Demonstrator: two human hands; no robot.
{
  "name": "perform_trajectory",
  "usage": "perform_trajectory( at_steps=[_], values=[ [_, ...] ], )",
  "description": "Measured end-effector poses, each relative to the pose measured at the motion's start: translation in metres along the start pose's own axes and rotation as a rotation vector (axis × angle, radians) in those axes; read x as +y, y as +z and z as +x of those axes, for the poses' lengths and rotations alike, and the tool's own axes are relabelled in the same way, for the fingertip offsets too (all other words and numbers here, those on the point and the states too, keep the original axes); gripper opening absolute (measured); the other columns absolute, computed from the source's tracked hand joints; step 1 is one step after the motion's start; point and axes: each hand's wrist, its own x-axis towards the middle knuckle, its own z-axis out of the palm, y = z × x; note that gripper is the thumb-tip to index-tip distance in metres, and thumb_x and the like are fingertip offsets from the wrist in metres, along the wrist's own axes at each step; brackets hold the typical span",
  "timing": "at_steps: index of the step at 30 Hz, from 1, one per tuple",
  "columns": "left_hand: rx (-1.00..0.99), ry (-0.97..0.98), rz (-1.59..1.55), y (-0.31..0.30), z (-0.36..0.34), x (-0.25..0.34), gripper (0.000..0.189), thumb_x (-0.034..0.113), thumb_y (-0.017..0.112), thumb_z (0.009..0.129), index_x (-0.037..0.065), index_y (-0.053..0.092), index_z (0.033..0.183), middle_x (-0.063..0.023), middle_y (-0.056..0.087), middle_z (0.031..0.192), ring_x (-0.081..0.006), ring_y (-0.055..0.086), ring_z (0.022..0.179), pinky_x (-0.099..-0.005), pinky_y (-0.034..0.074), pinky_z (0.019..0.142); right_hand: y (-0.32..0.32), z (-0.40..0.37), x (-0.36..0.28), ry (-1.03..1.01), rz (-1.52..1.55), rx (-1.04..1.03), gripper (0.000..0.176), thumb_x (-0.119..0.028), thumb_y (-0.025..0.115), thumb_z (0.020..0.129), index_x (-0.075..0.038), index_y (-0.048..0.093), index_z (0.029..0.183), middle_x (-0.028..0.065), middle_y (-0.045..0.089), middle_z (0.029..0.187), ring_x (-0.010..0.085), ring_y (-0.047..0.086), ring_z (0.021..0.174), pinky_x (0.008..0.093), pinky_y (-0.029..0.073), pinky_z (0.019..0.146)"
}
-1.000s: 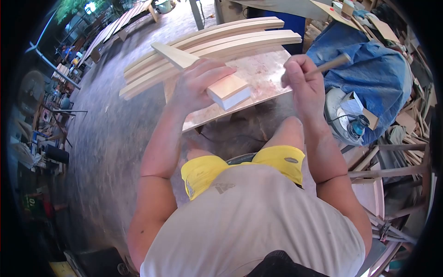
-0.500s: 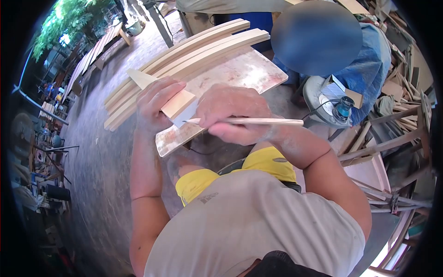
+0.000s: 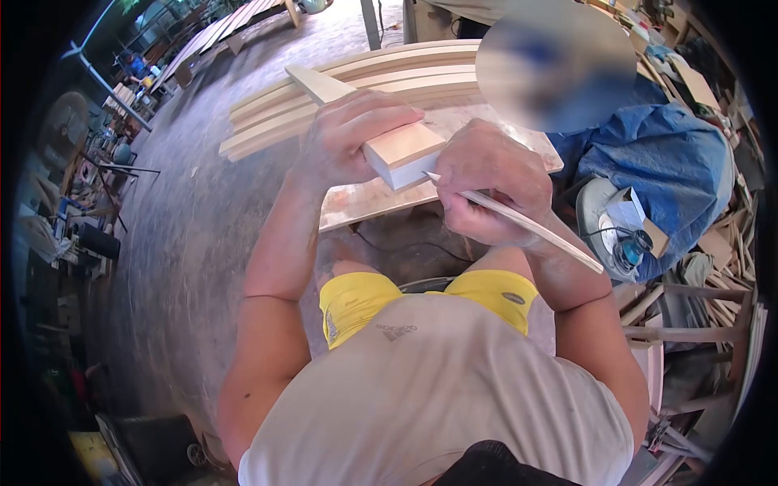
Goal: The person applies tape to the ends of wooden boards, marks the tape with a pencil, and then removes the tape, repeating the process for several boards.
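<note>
My left hand (image 3: 356,134) is wrapped around a pale wooden piece (image 3: 408,144), whose narrow far end sticks out beyond the knuckles. The near end of this piece shows a white face pointing toward me. In my right hand (image 3: 496,180) is a pencil (image 3: 531,220), pinched between thumb and fingers. Its tip is right at the white face, close to the right edge, while the back end slants down to the right past the wrist. Both hands are raised over the near part of a worn board (image 3: 356,211).
Several long wooden strips (image 3: 267,130) lie side by side on the board. To the right, a sander with a blue body (image 3: 630,251) sits on a round seat near a blue tarp (image 3: 673,162). Scrap wood (image 3: 725,243) is piled at the far right. A standing fan (image 3: 69,121) is at left.
The wooden piece has turned so that more of its white end shows. The pencil has swung from nearly level to slanting down rightward. The whole view has shifted, with hands appearing further right.
</note>
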Motion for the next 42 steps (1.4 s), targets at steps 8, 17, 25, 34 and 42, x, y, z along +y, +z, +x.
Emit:
perform_trajectory(
  at_steps=[8,17,25,34,42],
  values=[
    [0.028,0.004,-0.023,0.002,-0.004,-0.001,0.042,0.016,0.08,0.068,0.008,0.072,0.109,-0.0107,0.072,0.097,-0.0275,0.071,0.083,-0.0349,0.056,0.071,0.008,-0.004,0.002,-0.021,-0.033,0.073,0.023,0.007,0.071,0.062,-0.004,0.063,0.08,0.0075,0.064,0.075,0.023,0.061,0.065,0.0307,0.049,0.059],
    [0.032,-0.007,0.006,-0.002,-0.014,-0.004,0.038,0.018,0.081,0.072,0.009,0.073,0.108,-0.0115,0.072,0.097,-0.0276,0.071,0.084,-0.0357,0.056,0.072,0.01,0.0,0.0,-0.028,0.024,0.01,0.022,0.008,0.068,0.065,-0.003,0.059,0.083,0.0096,0.061,0.073,0.0259,0.057,0.065,0.0364,0.049,0.064],
    [0.002,-0.004,-0.028,-0.002,-0.013,-0.005,0.04,0.018,0.08,0.072,0.007,0.073,0.109,-0.0133,0.073,0.099,-0.0287,0.071,0.086,-0.0356,0.056,0.072,0.01,0.002,-0.004,0.029,0.005,0.02,0.018,0.005,0.073,0.068,-0.004,0.062,0.079,0.0098,0.062,0.073,0.0267,0.059,0.065,0.0391,0.05,0.07],
    [0.067,0.004,-0.015,0.003,-0.008,-0.004,0.041,0.017,0.081,0.066,0.01,0.074,0.106,-0.008,0.073,0.094,-0.0252,0.07,0.083,-0.0333,0.056,0.071,0.011,0.001,-0.001,-0.008,-0.059,0.035,0.024,0.006,0.072,0.059,-0.007,0.061,0.075,0.0059,0.06,0.072,0.0245,0.058,0.066,0.032,0.048,0.059],
    [0.069,0.009,-0.046,0.004,-0.006,-0.003,0.041,0.015,0.081,0.065,0.005,0.074,0.104,-0.01,0.073,0.093,-0.025,0.071,0.082,-0.0323,0.055,0.07,0.01,0.0,0.0,-0.002,-0.061,0.032,0.024,0.006,0.072,0.059,-0.007,0.059,0.074,0.006,0.06,0.072,0.0246,0.057,0.066,0.0319,0.047,0.058]
  ],
)
